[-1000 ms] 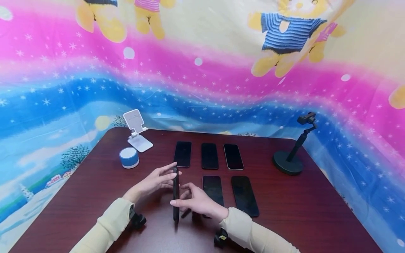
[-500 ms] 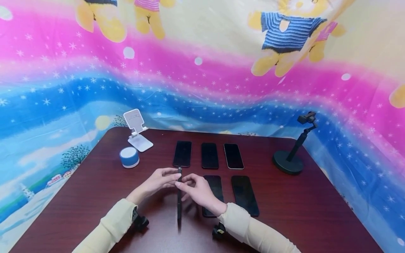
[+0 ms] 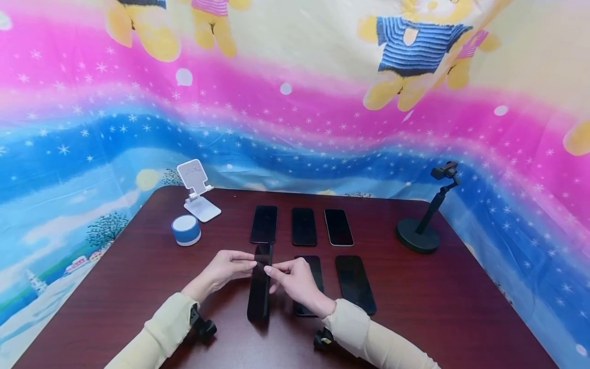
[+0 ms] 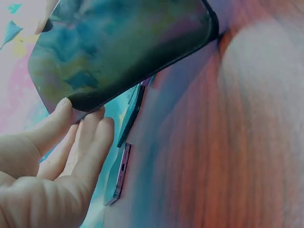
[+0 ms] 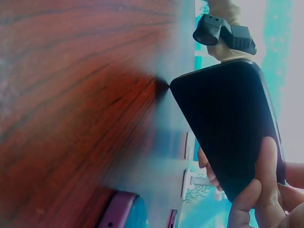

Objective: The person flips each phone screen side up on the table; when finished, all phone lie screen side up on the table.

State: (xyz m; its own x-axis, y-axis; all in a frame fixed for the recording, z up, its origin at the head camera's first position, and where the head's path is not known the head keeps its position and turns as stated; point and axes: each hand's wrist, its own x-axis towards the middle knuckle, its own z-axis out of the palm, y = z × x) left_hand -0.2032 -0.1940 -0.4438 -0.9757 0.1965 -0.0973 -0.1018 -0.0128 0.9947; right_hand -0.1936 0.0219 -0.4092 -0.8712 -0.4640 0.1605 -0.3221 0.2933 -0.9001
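A black smartphone (image 3: 258,302) stands tilted on its long axis between my two hands, its lower end near or on the tabletop. My left hand (image 3: 223,271) pinches its left edge, with the thumb (image 4: 61,116) on the glossy face and the fingers behind. From the other side, my right hand (image 3: 299,284) pinches the upper right edge; in the right wrist view its fingers (image 5: 267,175) press on the dark face. Just right of the held phone, a phone (image 3: 317,271) lies flat, partly hidden by my right hand. Another flat phone (image 3: 355,284) lies to its right.
Three phones lie in a back row: left (image 3: 264,224), middle (image 3: 304,226) and silver-edged right (image 3: 338,227). A white phone stand (image 3: 201,200) and a blue-white round device (image 3: 186,230) sit at left. A black stand with a round base (image 3: 417,236) is at right.
The held phone, nearly edge-on before, has turned so that a broad dark face shows to the head view. My right hand has shifted up along its edge; my left fingers have drawn in.
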